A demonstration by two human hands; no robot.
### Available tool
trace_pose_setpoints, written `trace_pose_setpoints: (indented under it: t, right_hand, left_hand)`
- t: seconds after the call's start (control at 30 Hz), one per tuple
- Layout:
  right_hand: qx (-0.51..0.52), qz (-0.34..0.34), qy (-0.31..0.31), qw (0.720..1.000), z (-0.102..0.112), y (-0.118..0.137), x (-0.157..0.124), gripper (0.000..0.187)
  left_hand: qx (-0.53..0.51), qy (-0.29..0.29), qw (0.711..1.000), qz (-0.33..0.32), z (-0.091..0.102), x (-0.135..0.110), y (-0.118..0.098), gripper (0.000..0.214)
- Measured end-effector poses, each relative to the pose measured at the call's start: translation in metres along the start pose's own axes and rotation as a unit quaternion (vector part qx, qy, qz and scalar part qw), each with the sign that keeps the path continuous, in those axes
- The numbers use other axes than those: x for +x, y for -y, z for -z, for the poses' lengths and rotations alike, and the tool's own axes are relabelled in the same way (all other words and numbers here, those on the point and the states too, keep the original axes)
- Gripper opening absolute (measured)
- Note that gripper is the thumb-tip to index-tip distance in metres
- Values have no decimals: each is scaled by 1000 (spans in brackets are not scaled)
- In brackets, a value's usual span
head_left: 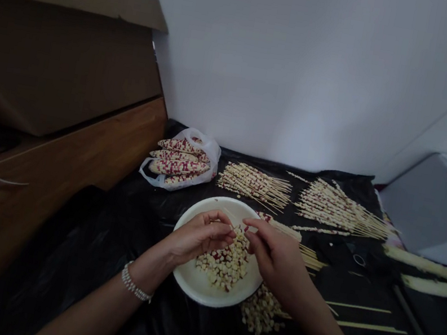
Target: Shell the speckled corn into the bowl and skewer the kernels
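Note:
Over a white bowl (182, 283) my left hand (201, 235) is closed in a pinch, its fingertips together. What it pinches is too thin and dim to make out. Facing it, the thumb and forefinger of my right hand (273, 250) are closed on a small dark red corn kernel (246, 229). The two sets of fingertips are a short way apart. Below them, loose cream and red corn kernels (221, 267) lie in the bowl. Partly behind my right hand is a corn cob (288, 231), beside a bundle of bare wooden skewers (311, 258).
Speckled corn cobs (178, 168) lie in a plastic bag (214, 151). Two piles of kernel-threaded skewers (253, 184) (335, 206) are at the back. Stripped cobs (437, 287) lie right, and a kernel heap (262, 311) touches the bowl's side. Black plastic sheeting (105, 262) lies underneath.

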State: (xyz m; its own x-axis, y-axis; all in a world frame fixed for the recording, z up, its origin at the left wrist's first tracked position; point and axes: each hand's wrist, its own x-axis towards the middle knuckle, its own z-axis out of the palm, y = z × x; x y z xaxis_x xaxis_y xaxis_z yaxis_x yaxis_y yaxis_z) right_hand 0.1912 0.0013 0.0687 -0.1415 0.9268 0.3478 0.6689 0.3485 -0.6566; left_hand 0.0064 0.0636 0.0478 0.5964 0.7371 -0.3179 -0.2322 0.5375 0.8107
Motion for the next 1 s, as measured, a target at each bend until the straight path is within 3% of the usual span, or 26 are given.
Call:
trace_pose_setpoints:
  t: [0.23, 0.47, 0.73, 1.0]
  right_hand:
    - [57, 30, 53, 997, -10, 4, -1, 31]
    - [55, 16, 79, 995, -9, 4, -3, 28]
    - [86, 38, 29, 995, -14, 6, -3, 26]
    - [95, 22, -1, 995, -14, 1, -2, 26]
  left_hand:
    - [-38, 48, 998, 13, 1, -2, 7, 15]
    - [-5, 50, 999, 20, 5, -1, 9, 17]
    - [-53, 52, 997, 2, 0, -3, 11, 11]
    - [-89, 51, 994, 22, -7, -8, 5, 12]
